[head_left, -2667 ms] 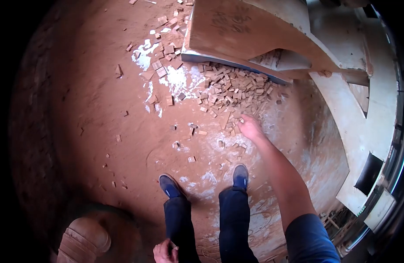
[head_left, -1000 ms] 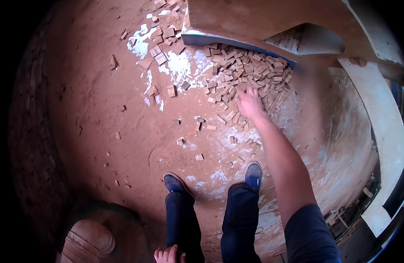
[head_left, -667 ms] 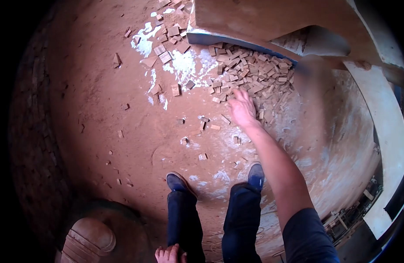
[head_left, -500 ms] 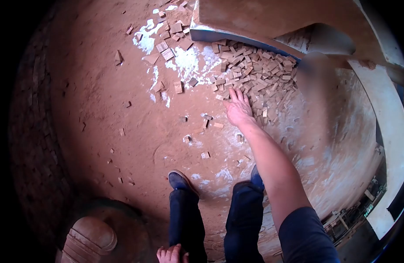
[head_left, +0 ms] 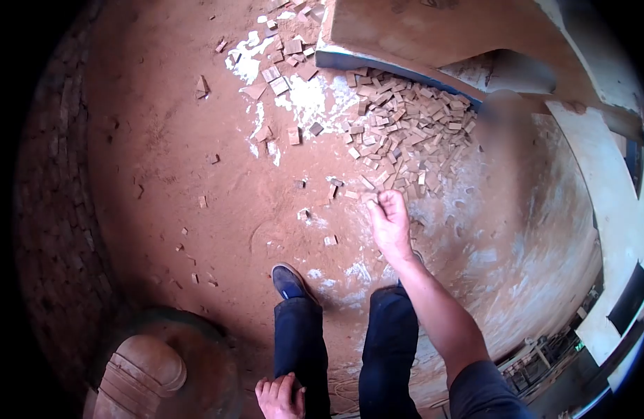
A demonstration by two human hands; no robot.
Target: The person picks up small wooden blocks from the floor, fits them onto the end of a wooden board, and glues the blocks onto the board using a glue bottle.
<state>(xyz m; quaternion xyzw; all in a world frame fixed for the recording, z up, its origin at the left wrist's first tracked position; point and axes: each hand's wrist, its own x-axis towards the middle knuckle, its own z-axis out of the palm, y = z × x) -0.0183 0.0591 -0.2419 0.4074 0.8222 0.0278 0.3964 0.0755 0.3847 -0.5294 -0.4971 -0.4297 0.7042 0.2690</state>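
My right hand is over the dusty floor, just below the near edge of a heap of small wooden blocks. Its thumb and fingers are pinched together, with a small wooden block showing at the fingertips. Against my trouser leg rests my left hand, its fingers loosely bent and slightly apart, with nothing visible in it. Several loose blocks lie scattered on the floor left of my right hand.
A large machine with a wooden top stands behind the heap. White patches mark the reddish, dusty floor. A brick wall runs along the left. A rounded, dust-covered motor-like body sits at the lower left.
My right hand has drawn back from the heap toward me, and its spread fingers have closed into a pinch. My left hand stays at my leg. The view has shifted slightly.
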